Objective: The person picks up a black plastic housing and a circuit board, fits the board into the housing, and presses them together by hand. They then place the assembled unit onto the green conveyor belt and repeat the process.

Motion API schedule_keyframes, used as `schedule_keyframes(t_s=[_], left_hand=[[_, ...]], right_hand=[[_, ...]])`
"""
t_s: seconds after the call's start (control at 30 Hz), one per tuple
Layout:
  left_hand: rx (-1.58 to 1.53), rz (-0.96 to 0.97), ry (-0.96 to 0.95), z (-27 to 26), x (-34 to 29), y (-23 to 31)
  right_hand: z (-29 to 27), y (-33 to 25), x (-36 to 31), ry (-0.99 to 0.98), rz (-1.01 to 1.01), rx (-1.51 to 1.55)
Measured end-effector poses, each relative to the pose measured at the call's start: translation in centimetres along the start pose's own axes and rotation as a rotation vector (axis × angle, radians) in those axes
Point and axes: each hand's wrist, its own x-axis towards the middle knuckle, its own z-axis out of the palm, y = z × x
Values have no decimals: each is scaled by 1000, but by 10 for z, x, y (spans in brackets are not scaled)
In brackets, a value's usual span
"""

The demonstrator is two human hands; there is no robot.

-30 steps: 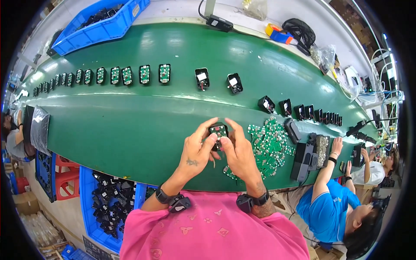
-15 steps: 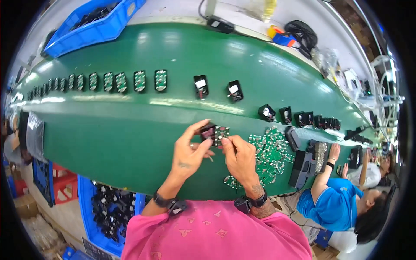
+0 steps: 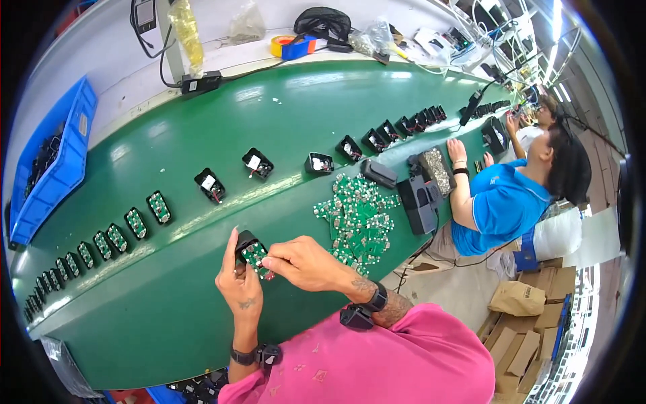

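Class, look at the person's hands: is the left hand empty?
No: the left hand holds a small black casing, while the right hand touches the green circuit board at it.

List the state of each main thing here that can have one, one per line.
Left hand: gripping the casing
Right hand: pinching the green board
Casing: open, held
Green board: at the casing's mouth; whether seated, unclear
Left-row casings: fitted with boards
Right-row casings: open
Loose boards: heaped
Blue bin: open, holding dark parts
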Motion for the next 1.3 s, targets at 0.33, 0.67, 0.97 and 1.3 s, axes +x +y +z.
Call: schedule_keyframes(t_s=[0.33,0.67,0.97,1.3], left_hand=[[-421,-239,-336,-19,13,5],[-346,-214,-120,8,8,-12],[-131,-245,-253,28,8,3],[-149,-220,-293,49,8,12]], right_hand=[[7,3,-2,218,24,-202],[-1,12,5,160,52,-317],[-20,22,-6,160,105,151],[-35,41,-16,171,-26,-136]])
